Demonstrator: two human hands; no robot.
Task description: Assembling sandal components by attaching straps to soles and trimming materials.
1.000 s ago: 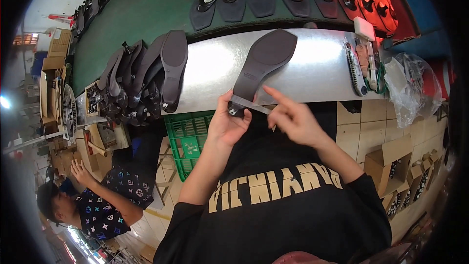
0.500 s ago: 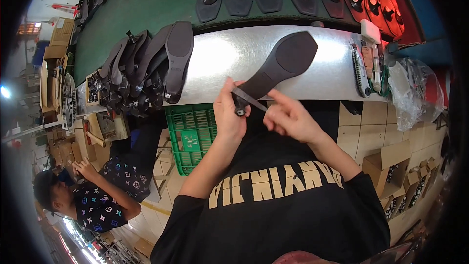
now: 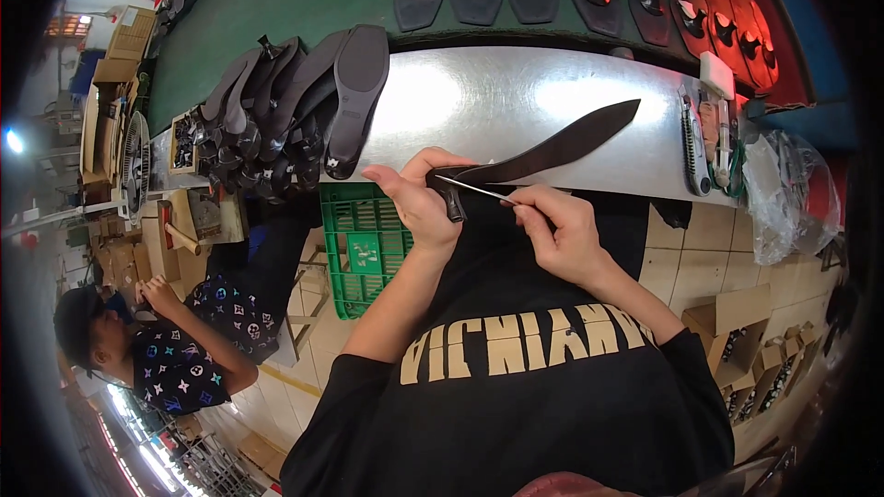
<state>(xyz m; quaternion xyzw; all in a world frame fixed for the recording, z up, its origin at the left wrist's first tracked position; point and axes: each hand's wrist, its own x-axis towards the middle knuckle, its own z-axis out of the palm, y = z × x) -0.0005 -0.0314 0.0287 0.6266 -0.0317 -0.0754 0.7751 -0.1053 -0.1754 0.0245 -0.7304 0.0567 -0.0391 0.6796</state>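
Shiny workshop counter (image 3: 516, 83) beyond the left hand (image 3: 425, 212).
It grips a dark sole (image 3: 562, 147); the right hand (image 3: 564, 232) pinches a thin strip (image 3: 474, 188).

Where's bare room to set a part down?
Metal bench: bare between the sole pile and held sole, and from that sole's tip to the utility knife. Green table: bare beyond the pile, left of the sandal row. Crowded: bench's left end, under the pile; right end, around the knife.
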